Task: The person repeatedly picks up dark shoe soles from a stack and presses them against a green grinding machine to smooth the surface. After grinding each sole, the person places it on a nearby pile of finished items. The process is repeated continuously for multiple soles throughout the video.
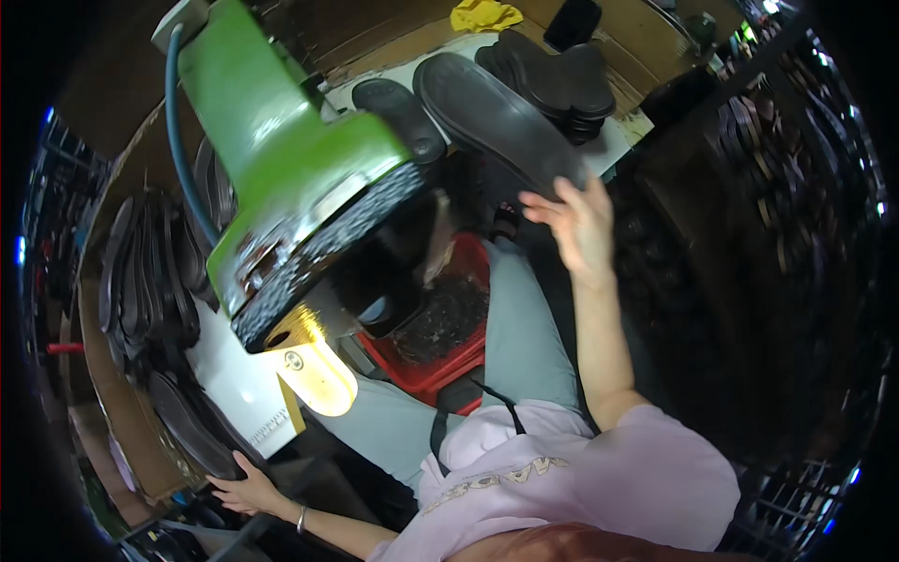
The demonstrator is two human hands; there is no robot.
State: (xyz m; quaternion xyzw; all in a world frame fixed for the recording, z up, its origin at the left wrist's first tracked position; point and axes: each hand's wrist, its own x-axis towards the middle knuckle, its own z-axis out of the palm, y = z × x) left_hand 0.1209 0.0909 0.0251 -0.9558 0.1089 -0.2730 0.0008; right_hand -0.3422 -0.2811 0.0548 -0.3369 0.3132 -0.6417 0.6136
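Note:
My left hand (pixel 248 487) is at the lower left, at the near end of a dark brown shoe sole (pixel 190 426). Its thumb lies against the sole's end and the fingers curl at the outer side. On the right, my right hand (pixel 579 229) is raised with fingers spread, the tips at the near end of another long dark sole (pixel 492 117). That sole lies slanted over the edge of a white tabletop. Between my arms stands a green machine (pixel 309 178) with a yellow guard plate (pixel 321 379) beneath its head.
A red bin (pixel 426 375) with dark scraps sits between my knees. Stacked soles (pixel 552 80) and a yellow cloth (pixel 485 15) lie at the back. More soles (pixel 145 272) stand in a cardboard-walled space at left. A blue hose (pixel 176 131) runs down the machine. Dark racks fill the right.

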